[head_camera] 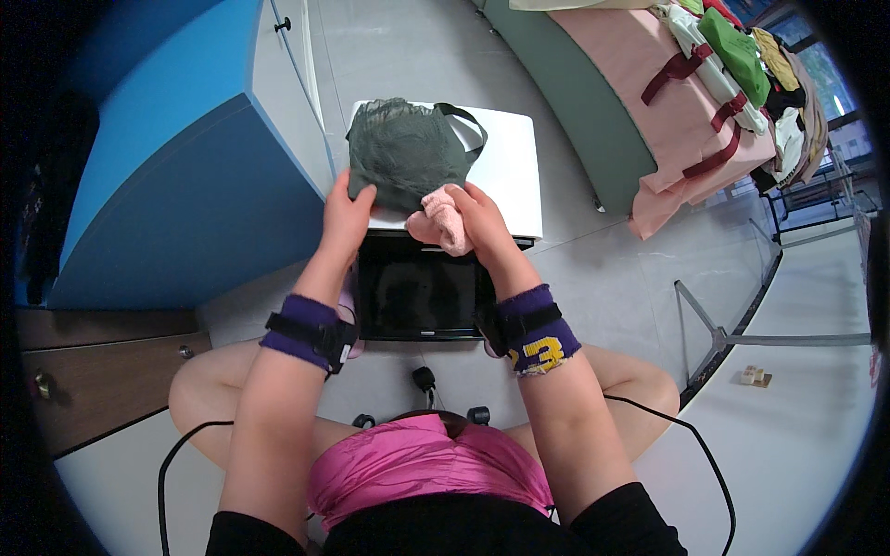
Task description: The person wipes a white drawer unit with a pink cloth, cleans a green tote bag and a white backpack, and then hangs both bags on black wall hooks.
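A dark green mesh bag or garment (pixel 410 149) with a black strap (pixel 480 135) lies on a white cabinet top (pixel 511 181) before me. My left hand (pixel 350 208) grips its lower left edge between thumb and fingers. At its lower right corner, my right hand (pixel 476 215) holds a bunched pink fuzzy cloth (pixel 441 221), possibly a sock; whether it also grips the green fabric is hard to tell. Below the white top, an open drawer (pixel 417 292) with a dark interior extends towards me, between my feet.
A blue cabinet (pixel 188 187) stands close on the left, a wooden drawer front (pixel 118 368) below it. At upper right is a bed with a pink sheet (pixel 626 76) and piled clothes (pixel 737 62). Metal legs (pixel 719 338) stand right. Black cables (pixel 706 445) run beside both arms.
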{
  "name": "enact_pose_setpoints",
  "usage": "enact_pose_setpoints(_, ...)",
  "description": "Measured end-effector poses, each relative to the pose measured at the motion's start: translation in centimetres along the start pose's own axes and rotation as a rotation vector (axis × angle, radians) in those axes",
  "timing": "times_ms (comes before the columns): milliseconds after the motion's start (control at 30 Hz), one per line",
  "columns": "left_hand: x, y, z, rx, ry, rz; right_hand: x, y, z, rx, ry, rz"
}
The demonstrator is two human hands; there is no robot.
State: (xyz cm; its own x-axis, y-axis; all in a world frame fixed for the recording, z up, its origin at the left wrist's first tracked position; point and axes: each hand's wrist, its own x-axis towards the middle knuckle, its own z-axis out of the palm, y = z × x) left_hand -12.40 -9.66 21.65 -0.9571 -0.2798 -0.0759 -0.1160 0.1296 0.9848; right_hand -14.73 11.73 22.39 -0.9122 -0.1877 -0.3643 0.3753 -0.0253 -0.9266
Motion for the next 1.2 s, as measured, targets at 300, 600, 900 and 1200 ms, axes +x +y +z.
enact_pose_setpoints(300, -12.9, -0.8, -0.9, -0.526, -0.064, -0.309, -9.6, 3.2, -0.8, 0.175, -0.173, 0.177)
enact_pose_setpoints(600, -20.1, -6.7, -1.2, -0.459, 0.033, -0.548, -16.1, 10.6, -0.7, 0.209, -0.203, 0.497)
enact_pose_setpoints(900, -18.7, -8.7, 1.1, -0.646, 0.017, -0.840, -14.7, 16.0, -2.6, 0.438, -0.330, 0.550)
enact_pose_setpoints(1200, -13.0, -15.5, 4.8, -0.725, 0.000, -0.940, -7.8, 20.5, -4.9, 0.212, -0.385, 0.346)
